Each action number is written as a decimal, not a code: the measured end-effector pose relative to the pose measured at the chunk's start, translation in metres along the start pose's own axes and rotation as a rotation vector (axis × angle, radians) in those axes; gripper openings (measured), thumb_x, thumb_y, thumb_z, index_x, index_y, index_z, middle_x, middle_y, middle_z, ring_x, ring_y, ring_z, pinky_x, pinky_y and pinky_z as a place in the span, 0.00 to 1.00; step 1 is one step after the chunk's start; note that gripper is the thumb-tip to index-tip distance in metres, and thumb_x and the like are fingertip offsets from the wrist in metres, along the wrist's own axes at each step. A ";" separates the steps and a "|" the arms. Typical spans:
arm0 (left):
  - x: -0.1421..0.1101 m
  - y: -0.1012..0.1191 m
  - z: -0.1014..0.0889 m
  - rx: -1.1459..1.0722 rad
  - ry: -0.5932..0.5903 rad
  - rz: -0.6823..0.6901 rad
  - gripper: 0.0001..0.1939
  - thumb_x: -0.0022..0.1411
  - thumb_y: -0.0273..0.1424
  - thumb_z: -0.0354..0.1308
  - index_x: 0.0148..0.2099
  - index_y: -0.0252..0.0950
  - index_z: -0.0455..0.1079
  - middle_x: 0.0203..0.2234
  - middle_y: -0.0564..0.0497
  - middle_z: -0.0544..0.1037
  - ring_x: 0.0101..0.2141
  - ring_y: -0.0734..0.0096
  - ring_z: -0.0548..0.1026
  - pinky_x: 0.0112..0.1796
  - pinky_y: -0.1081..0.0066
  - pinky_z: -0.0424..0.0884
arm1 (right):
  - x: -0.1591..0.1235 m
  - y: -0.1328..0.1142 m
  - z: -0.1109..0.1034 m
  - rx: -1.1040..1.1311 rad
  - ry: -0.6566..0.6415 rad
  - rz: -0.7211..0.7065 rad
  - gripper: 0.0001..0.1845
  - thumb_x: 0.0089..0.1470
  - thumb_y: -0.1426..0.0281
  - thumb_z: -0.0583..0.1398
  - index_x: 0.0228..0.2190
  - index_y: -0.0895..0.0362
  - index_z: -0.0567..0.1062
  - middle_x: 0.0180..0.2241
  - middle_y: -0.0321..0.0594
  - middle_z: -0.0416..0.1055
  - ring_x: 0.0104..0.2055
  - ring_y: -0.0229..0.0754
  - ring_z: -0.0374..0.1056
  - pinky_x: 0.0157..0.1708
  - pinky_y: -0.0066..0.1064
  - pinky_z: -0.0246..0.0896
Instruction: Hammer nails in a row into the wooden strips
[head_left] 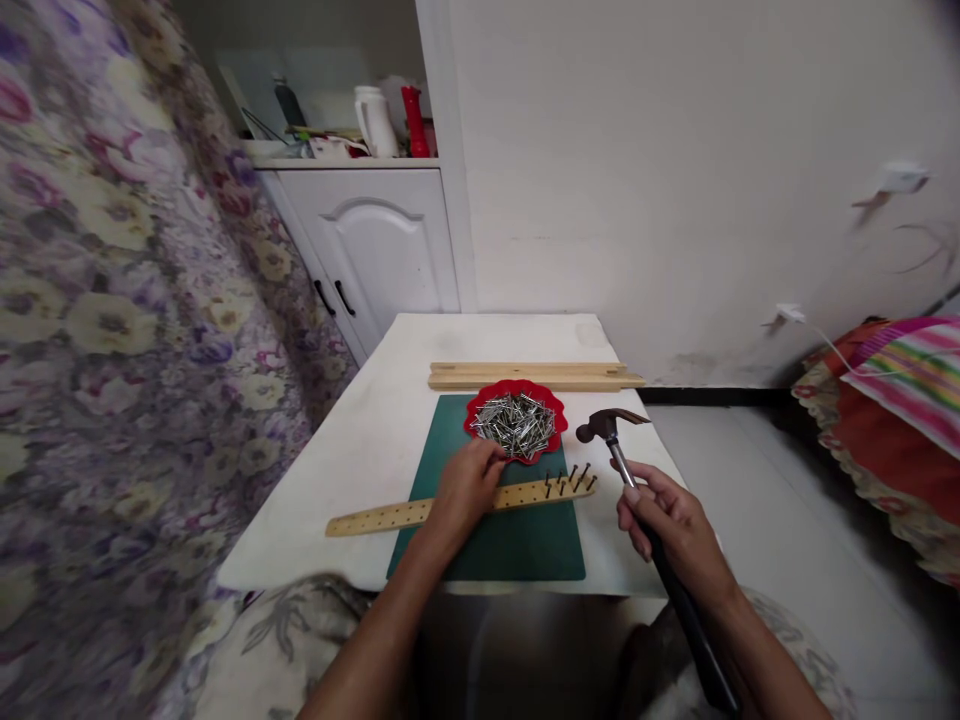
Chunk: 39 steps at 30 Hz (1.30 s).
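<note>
While the right hand [675, 520] grips the hammer [672, 582] partway up, close to its metal head, the left hand [465, 485] reaches to the near edge of the red dish [561, 420]. The left hand's fingers are bent and close together, but it is hard to see if they pinch a nail or not. Lots of shiny loose nails [517, 422] sit in a heap in the red dish.

The long wood strip [517, 496] has rows of little holes. It lies across the green mat [510, 550], under the left hand and wrist, and both its ends poke out past the mat. A small bunch of standing nails [561, 484] is near its right end, and some lean. The hammer's head is up in the air, just beside that end. Two wood bars [525, 380] lie behind the red dish on the white table [322, 480].

Some things could go wrong. If the left arm bumps the wood strip, it could slide, and the leaning nails might tip more or fall out. If the left hand pushes down on the dish's edge, the dish could tip and spill. Sharp nail tips could poke the fingers too. And if the hammer swings low and sideways, it might knock the standing nails over.
</note>
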<state>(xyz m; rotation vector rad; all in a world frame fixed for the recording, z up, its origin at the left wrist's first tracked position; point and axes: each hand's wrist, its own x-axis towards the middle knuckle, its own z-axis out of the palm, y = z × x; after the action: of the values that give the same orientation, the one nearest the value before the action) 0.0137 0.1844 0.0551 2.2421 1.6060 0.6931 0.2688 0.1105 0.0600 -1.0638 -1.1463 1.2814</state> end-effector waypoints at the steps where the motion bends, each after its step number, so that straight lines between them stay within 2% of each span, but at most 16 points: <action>1: 0.011 0.002 0.002 0.032 -0.014 0.011 0.07 0.59 0.28 0.51 0.38 0.37 0.69 0.35 0.48 0.74 0.37 0.66 0.71 0.38 0.70 0.65 | 0.000 0.000 0.001 0.003 0.002 0.000 0.18 0.56 0.63 0.58 0.46 0.58 0.67 0.20 0.32 0.69 0.13 0.29 0.54 0.13 0.22 0.50; 5: 0.049 0.015 0.016 0.229 -0.155 -0.039 0.08 0.58 0.27 0.51 0.36 0.37 0.72 0.37 0.47 0.76 0.39 0.65 0.72 0.37 0.71 0.65 | 0.002 0.000 0.003 0.007 -0.002 0.008 0.18 0.56 0.63 0.58 0.46 0.58 0.67 0.20 0.31 0.68 0.12 0.29 0.54 0.13 0.22 0.49; 8: 0.066 0.022 0.024 0.296 -0.231 -0.091 0.07 0.55 0.27 0.54 0.31 0.35 0.73 0.33 0.44 0.77 0.35 0.61 0.74 0.34 0.69 0.66 | 0.003 0.001 0.003 0.009 -0.008 0.011 0.18 0.56 0.63 0.58 0.46 0.58 0.68 0.19 0.31 0.68 0.12 0.28 0.54 0.13 0.21 0.49; 13: 0.074 0.028 0.029 0.343 -0.249 -0.147 0.06 0.53 0.25 0.55 0.30 0.32 0.74 0.31 0.39 0.78 0.34 0.58 0.75 0.34 0.66 0.66 | 0.005 0.002 0.003 0.022 -0.017 -0.001 0.18 0.57 0.63 0.58 0.46 0.58 0.67 0.20 0.31 0.69 0.12 0.28 0.53 0.13 0.21 0.48; 18: 0.069 0.023 0.024 0.333 -0.204 -0.122 0.10 0.57 0.27 0.50 0.33 0.35 0.74 0.34 0.43 0.77 0.35 0.60 0.74 0.34 0.67 0.65 | 0.006 0.004 0.005 0.029 -0.021 0.008 0.18 0.57 0.63 0.57 0.48 0.58 0.67 0.20 0.31 0.68 0.12 0.28 0.53 0.13 0.21 0.48; 23: 0.067 0.010 0.020 0.100 -0.001 0.052 0.08 0.58 0.29 0.50 0.31 0.36 0.70 0.31 0.48 0.73 0.33 0.68 0.70 0.34 0.71 0.62 | 0.009 0.005 0.007 0.024 -0.019 0.006 0.21 0.56 0.61 0.58 0.48 0.59 0.67 0.19 0.31 0.68 0.11 0.29 0.53 0.12 0.21 0.48; 25: 0.068 0.007 0.020 -0.022 0.048 0.075 0.07 0.57 0.29 0.51 0.29 0.35 0.68 0.29 0.50 0.71 0.32 0.70 0.69 0.33 0.72 0.62 | 0.010 0.004 0.007 0.020 -0.013 0.006 0.22 0.55 0.60 0.58 0.47 0.60 0.67 0.19 0.31 0.68 0.11 0.29 0.53 0.12 0.21 0.48; 31: 0.068 -0.002 0.023 -0.400 0.098 -0.068 0.08 0.57 0.34 0.50 0.31 0.35 0.65 0.22 0.56 0.68 0.24 0.75 0.66 0.27 0.76 0.61 | 0.010 0.003 0.009 0.013 -0.002 0.004 0.22 0.54 0.60 0.59 0.47 0.60 0.68 0.18 0.31 0.68 0.11 0.29 0.54 0.11 0.22 0.48; 34: 0.068 -0.005 0.022 -0.553 0.104 -0.096 0.08 0.58 0.35 0.48 0.33 0.36 0.63 0.26 0.55 0.72 0.24 0.76 0.68 0.27 0.76 0.62 | 0.009 0.005 0.009 0.012 -0.007 0.001 0.22 0.54 0.60 0.59 0.47 0.60 0.68 0.18 0.31 0.68 0.11 0.29 0.54 0.11 0.22 0.49; 36: 0.067 -0.005 0.019 -0.599 0.112 -0.108 0.08 0.59 0.36 0.47 0.34 0.36 0.62 0.26 0.55 0.73 0.22 0.77 0.68 0.26 0.76 0.62 | 0.009 0.006 0.009 0.012 -0.014 0.002 0.22 0.54 0.60 0.59 0.47 0.60 0.68 0.19 0.31 0.69 0.11 0.29 0.54 0.12 0.22 0.49; 39: 0.061 -0.004 0.012 -0.507 0.115 -0.098 0.09 0.60 0.36 0.46 0.33 0.36 0.63 0.19 0.58 0.68 0.20 0.77 0.65 0.25 0.77 0.60 | 0.010 0.006 0.009 0.004 -0.012 0.001 0.20 0.55 0.61 0.58 0.46 0.59 0.68 0.19 0.31 0.69 0.11 0.29 0.54 0.12 0.22 0.50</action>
<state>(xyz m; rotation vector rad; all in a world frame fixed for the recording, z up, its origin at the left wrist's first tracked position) 0.0330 0.2438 0.0557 1.7740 1.3804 1.0776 0.2591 0.1198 0.0558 -1.0548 -1.1514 1.2918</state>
